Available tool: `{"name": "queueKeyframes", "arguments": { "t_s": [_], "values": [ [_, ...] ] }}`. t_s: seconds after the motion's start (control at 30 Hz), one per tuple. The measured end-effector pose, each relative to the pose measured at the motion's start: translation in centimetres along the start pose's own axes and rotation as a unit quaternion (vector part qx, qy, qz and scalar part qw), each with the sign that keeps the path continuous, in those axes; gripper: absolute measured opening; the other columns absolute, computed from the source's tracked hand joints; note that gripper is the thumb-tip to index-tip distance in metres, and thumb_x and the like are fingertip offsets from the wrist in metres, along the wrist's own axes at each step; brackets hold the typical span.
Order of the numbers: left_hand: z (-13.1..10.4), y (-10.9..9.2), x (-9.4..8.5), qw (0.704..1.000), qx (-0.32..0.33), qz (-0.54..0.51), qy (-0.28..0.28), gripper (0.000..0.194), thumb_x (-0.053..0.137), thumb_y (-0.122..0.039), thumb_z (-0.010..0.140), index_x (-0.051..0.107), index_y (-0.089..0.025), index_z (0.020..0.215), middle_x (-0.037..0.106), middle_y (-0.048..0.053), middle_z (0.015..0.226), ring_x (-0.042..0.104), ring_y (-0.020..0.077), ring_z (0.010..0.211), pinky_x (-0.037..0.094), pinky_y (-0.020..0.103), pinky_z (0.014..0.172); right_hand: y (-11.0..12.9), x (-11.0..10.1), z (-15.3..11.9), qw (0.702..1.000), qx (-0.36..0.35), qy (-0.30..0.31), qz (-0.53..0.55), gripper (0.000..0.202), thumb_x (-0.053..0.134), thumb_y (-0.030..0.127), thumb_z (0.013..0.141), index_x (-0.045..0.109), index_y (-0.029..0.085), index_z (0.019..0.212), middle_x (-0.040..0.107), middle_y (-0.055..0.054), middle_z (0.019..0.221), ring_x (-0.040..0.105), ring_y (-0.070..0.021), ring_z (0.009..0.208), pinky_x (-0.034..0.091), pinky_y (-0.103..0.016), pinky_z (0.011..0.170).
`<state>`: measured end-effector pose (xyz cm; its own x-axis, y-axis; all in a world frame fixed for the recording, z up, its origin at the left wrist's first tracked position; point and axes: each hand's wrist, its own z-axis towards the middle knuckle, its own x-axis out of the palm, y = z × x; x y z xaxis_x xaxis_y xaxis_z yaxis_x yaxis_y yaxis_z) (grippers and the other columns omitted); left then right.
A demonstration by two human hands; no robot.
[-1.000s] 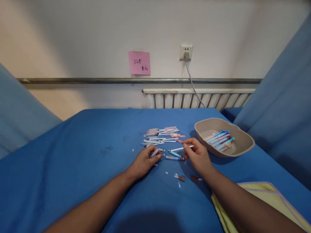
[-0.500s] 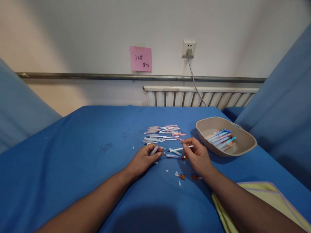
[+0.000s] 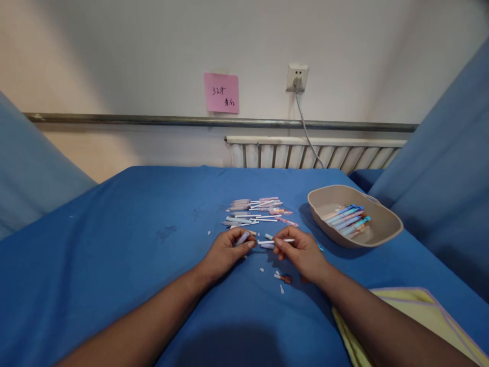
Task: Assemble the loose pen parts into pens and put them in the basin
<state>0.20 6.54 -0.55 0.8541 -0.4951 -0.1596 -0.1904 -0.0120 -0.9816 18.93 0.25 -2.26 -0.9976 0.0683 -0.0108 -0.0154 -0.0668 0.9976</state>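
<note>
My left hand (image 3: 226, 252) is closed around a lavender pen barrel (image 3: 242, 238), which tilts up between thumb and fingers. In a pinch, my right hand (image 3: 302, 255) holds a thin white pen refill (image 3: 267, 242) level, its left end close to my left fingertips. Whether the two touch I cannot tell. Under and behind my right hand lie a lavender-blue pen part and a teal one, partly hidden. Beyond both hands several pen barrels (image 3: 240, 206) and white refills (image 3: 263, 216) lie in loose rows on the blue cloth.
A beige basket (image 3: 385, 232) at the right holds several assembled-looking pens (image 3: 347, 219). Small white bits (image 3: 281, 289) and a brown-and-white piece (image 3: 283, 278) lie nearer me. A folded yellow cloth (image 3: 408, 306) lies front right. Behind are a wall rail and a radiator (image 3: 290, 153).
My right hand has moved left and slightly down with the white refill, bringing its end up to my left hand. My left hand has stayed almost still with the pen barrel.
</note>
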Motion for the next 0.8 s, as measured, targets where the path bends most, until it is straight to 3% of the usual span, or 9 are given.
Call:
{"name": "queueKeyframes", "arguments": {
  "t_s": [0.2,0.33,0.47,0.6,0.8],
  "values": [
    [-0.3,-0.6,0.0,1.0,0.005,0.002,-0.014,0.034,0.071,-0.039,0.067,0.065,-0.015,0.09,0.058,0.0,0.076,0.051,0.0117,0.064,0.045,0.022,0.056,-0.3,-0.5,0.5,0.981,0.085,0.018,0.172,0.029,0.072,0.041,0.069,0.06,0.016,0.076,0.064,0.0,0.066,0.052,-0.0083,0.052,0.038,-0.02,0.051],
    [-0.3,-0.9,-0.5,1.0,0.022,0.003,-0.004,0.036,0.068,-0.039,0.071,0.063,-0.015,0.097,0.061,0.003,0.081,0.052,0.0128,0.066,0.045,0.023,0.057,-0.2,-0.7,0.6,0.965,0.103,0.016,0.239,0.028,0.076,0.037,0.064,0.061,0.015,0.073,0.062,0.0,0.064,0.049,-0.0073,0.05,0.035,-0.019,0.048],
    [-0.5,-1.4,-1.3,0.992,0.068,0.102,0.016,0.03,0.053,-0.04,0.083,0.064,-0.015,0.095,0.064,0.005,0.084,0.056,0.0158,0.073,0.045,0.026,0.066,-0.2,-0.9,0.7,0.966,0.085,0.008,0.243,0.026,0.075,0.037,0.066,0.062,0.015,0.073,0.062,0.0,0.065,0.049,-0.0073,0.051,0.034,-0.019,0.049],
    [-0.8,-1.8,-1.6,0.966,0.122,0.225,0.044,0.03,0.044,-0.037,0.089,0.066,-0.019,0.097,0.066,0.003,0.087,0.059,0.0189,0.084,0.044,0.028,0.078,-0.3,-1.0,0.6,0.977,0.057,-0.003,0.207,0.026,0.073,0.039,0.068,0.063,0.016,0.075,0.063,0.0,0.066,0.049,-0.0076,0.052,0.035,-0.02,0.051],
    [-1.1,-1.7,-1.4,0.949,0.139,0.279,0.048,0.035,0.04,-0.037,0.09,0.063,-0.021,0.112,0.068,0.004,0.098,0.06,0.0199,0.092,0.044,0.03,0.086,-0.2,-0.9,0.5,0.984,0.055,-0.011,0.168,0.03,0.073,0.043,0.067,0.062,0.017,0.075,0.063,0.0,0.066,0.05,-0.0082,0.052,0.037,-0.021,0.053]
  ]
}}
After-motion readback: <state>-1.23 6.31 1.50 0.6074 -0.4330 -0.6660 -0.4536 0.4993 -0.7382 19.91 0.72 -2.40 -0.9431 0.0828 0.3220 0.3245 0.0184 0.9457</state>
